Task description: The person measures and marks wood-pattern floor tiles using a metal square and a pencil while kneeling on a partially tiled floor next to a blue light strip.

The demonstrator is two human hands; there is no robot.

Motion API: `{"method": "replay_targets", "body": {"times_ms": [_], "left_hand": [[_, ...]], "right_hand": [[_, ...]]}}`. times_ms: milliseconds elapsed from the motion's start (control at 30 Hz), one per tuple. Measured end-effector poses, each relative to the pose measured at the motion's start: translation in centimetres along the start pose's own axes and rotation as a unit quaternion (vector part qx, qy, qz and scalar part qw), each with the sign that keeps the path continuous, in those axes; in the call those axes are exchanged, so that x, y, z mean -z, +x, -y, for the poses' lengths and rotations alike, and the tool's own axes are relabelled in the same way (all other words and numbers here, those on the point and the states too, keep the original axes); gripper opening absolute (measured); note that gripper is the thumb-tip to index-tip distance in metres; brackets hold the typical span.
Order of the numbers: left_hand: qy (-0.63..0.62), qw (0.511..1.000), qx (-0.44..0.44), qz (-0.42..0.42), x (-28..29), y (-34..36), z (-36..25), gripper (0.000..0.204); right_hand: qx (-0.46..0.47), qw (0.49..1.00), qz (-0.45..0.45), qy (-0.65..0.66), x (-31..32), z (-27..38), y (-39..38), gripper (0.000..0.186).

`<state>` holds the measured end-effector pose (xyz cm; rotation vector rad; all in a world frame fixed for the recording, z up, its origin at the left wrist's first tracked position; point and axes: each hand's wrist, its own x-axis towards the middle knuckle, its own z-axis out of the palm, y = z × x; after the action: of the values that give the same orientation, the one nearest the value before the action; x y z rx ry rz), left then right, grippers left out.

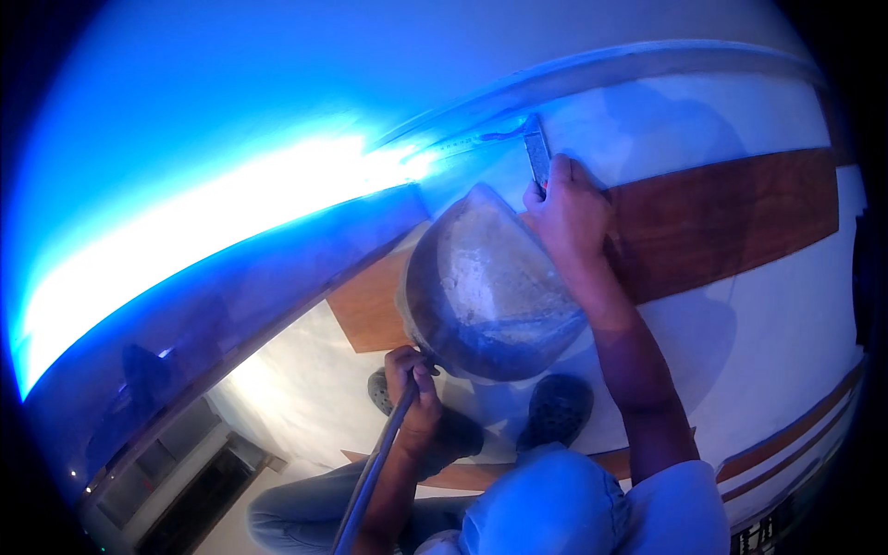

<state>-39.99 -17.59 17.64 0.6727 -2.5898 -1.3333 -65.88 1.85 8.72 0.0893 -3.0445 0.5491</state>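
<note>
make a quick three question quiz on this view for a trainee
1. Which hand holds the flat-bladed scraper?
2. True or false: the person wears white lace-up sneakers.
3. In the picture, where does the scuffed bowl lie relative to the scraper?
a) above it
b) below it
c) to its right

Key:
1. The right hand.
2. False; the footwear is dark, perforated clogs.
3. b

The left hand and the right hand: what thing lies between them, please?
In the head view, a wide bowl with whitish residue inside lies between the left hand and the right hand.
</note>
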Motion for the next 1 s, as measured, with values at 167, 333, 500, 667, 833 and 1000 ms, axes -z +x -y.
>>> {"method": "replay_targets", "body": {"times_ms": [167,333,500,667,833,1000], "left_hand": [[0.011,0.999,-0.041,0.015,0.8,0.1,0.9,0.031],[-0.015,1.000,-0.008,0.003,0.6,-0.4,0.9,0.031],[0.003,1.000,-0.012,0.020,0.9,-0.5,0.7,0.035],[-0.007,1.000,-0.006,0.024,1.2,-0.9,1.6,0.036],[0.015,1.000,-0.024,0.004,1.2,-0.6,1.6,0.026],[0.005,1.000,-0.030,-0.004,1.3,-0.7,2.1,0.028]], "right_hand": [[-0.007,1.000,-0.012,0.007,0.7,-0.3,0.1,0.026],[0.003,1.000,-0.004,0.012,-0.7,0.2,-0.2,0.026],[-0.006,1.000,-0.015,0.012,-1.0,-0.1,-0.2,0.025],[-0.019,1.000,0.001,0.014,-0.4,-0.1,-0.2,0.025],[0.014,0.999,-0.033,0.014,-0.6,-0.4,-0.4,0.024],[0.001,0.999,0.011,0.034,0.1,-1.5,0.6,0.023]]}}
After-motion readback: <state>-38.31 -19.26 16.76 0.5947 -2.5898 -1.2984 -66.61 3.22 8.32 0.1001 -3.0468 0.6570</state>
